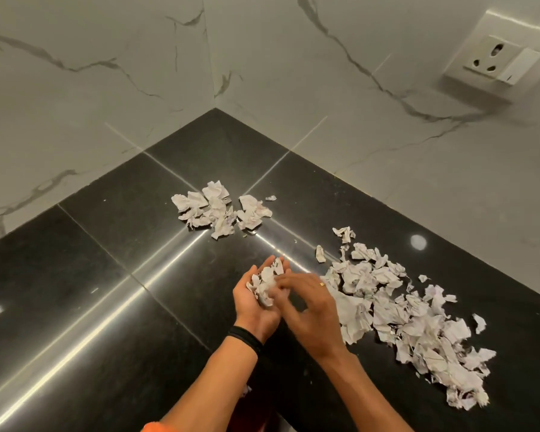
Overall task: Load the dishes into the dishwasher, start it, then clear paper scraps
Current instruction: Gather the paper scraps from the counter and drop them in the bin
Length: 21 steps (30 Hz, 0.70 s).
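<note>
Torn white paper scraps lie on a black polished counter in a corner. A small heap of scraps sits near the corner, and a larger spread of scraps runs along the right. My left hand is palm up above the counter, its fingers nearly straight, with a handful of scraps lying in the palm. My right hand reaches over from the right, its blurred fingertips on the scraps in the left palm. Whether it pinches any scrap I cannot tell.
Marble-patterned white walls meet at the counter's far corner. A white wall socket is at the upper right. A few single scraps lie apart from the heaps. A black band circles my left wrist.
</note>
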Available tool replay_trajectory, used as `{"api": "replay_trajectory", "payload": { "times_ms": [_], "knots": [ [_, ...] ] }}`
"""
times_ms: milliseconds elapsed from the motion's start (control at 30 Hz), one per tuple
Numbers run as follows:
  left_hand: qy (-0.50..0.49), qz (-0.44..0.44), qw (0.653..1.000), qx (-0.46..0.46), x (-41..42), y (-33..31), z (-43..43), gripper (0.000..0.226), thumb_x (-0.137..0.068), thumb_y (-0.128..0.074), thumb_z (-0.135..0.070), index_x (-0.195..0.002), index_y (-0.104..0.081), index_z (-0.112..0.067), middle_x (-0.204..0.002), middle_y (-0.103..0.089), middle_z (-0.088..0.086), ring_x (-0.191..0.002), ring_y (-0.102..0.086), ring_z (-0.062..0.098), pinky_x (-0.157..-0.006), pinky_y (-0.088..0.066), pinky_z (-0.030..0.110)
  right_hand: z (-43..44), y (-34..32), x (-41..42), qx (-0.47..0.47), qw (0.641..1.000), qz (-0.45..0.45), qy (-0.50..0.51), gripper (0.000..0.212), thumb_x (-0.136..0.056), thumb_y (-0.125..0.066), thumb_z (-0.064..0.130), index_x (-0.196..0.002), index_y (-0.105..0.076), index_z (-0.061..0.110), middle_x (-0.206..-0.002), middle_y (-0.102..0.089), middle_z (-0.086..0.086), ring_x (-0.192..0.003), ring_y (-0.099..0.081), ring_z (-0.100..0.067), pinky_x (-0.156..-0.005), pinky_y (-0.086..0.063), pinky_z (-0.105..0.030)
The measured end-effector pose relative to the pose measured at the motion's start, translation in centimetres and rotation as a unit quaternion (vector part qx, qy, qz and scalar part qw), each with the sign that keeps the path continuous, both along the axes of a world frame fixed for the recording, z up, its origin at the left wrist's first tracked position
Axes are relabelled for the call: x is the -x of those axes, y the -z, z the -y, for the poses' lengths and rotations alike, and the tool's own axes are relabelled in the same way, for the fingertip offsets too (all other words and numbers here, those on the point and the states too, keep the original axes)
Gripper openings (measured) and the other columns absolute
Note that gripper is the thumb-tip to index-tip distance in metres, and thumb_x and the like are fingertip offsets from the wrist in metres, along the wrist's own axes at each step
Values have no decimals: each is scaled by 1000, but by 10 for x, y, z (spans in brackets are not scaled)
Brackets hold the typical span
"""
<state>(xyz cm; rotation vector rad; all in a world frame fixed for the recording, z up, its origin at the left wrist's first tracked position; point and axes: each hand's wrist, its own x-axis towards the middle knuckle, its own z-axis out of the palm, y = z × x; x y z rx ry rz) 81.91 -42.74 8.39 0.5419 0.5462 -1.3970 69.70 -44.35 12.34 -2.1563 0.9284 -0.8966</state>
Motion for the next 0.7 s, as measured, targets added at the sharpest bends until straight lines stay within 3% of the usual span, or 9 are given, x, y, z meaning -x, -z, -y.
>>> {"api": "replay_trajectory", "payload": {
  "times_ms": [100,233,300,367,467,567,633,700],
  "knots": [
    [11,6,1000,15,-12,-1,7,40,-101,-45,-25,-123,-66,0,-127,-67,24,-120,-63,36,-113,-43,44,44,6,0,-32,993,-43,107,13,-96,-68,33,-106,-72,26,-102,-70,14,-96,-62,-4,-83,-52,-28],
    [18,2,1000,5,-26,-5,12,41,-101,-46,-24,-127,-64,2,-130,-66,24,-126,-61,37,-102,-51,45,113,35,7,-33,951,-277,136,37,-95,-68,21,-132,-66,17,-123,-67,-4,-113,-62,-21,-97,-49,-37],
    [23,3,1000,0,-32,-5,13,41,-101,-47,-25,-125,-65,3,-129,-66,25,-124,-62,38,-101,-51,45,130,47,3,-38,926,-356,116,34,-95,-65,19,-129,-66,16,-119,-64,-7,-111,-61,-27,-93,-49,-38],
    [23,-2,1000,-7,-38,-3,15,40,-101,-48,-25,-124,-65,3,-129,-66,26,-124,-62,38,-102,-51,45,136,52,-4,-30,919,-376,116,21,-96,-62,15,-114,-71,12,-108,-63,-7,-101,-62,-27,-85,-51,-38],
    [21,-2,1000,-13,-45,0,19,41,-101,-49,-26,-125,-65,3,-128,-66,25,-124,-62,38,-105,-49,45,129,48,-14,-39,932,-335,137,11,-94,-63,11,-99,-72,11,-96,-65,-4,-90,-65,-23,-77,-51,-33],
    [27,6,999,-19,-46,3,27,42,-100,-50,-27,-128,-64,1,-128,-66,25,-122,-63,37,-104,-51,44,102,22,-28,-137,964,-152,168,16,-90,-73,18,-106,-74,21,-98,-71,9,-86,-67,-4,-78,-55,-23],
    [40,24,999,-17,-45,4,31,42,-100,-49,-29,-126,-65,-1,-122,-70,22,-112,-68,34,-93,-56,41,80,0,-40,-186,974,-52,118,18,-89,-77,19,-106,-75,24,-96,-74,14,-86,-68,-2,-76,-56,-18],
    [61,40,997,-3,-41,5,35,42,-100,-46,-32,-120,-67,-2,-116,-71,22,-104,-70,35,-90,-56,42,62,-15,-49,-204,977,-19,52,19,-88,-78,16,-105,-76,25,-96,-75,14,-88,-71,-6,-76,-56,-20]
  ]
}}
